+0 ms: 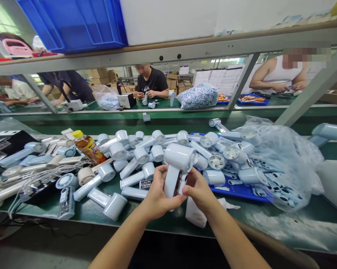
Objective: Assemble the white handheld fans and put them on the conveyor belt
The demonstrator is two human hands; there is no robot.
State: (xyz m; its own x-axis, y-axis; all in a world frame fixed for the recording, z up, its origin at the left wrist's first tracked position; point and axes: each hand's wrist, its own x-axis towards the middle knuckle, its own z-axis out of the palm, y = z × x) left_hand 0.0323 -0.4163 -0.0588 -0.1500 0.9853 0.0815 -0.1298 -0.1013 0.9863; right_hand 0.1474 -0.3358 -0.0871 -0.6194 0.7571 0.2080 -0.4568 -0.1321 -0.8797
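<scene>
Both my hands hold a pale blue handheld fan [179,158] above the green workbench [73,211]. My left hand [161,192] wraps the left side of its handle, and my right hand [199,190] pinches the right side. A dark slot shows on the handle. Around my hands lies a loose heap of similar pale blue fans [146,151]. More fans rest on a blue tray [238,190] to my right, partly under a clear plastic bag [286,164] of small blue-and-white parts. A white paper or packet [195,213] lies just beneath my right wrist.
A drink bottle [87,147] with a yellow cap stands among the fans at left, near dark boxes and cables. A grey metal shelf frame [129,56] carrying a blue crate [73,22] crosses above. Beyond it, several co-workers sit at another green bench with bags and cartons.
</scene>
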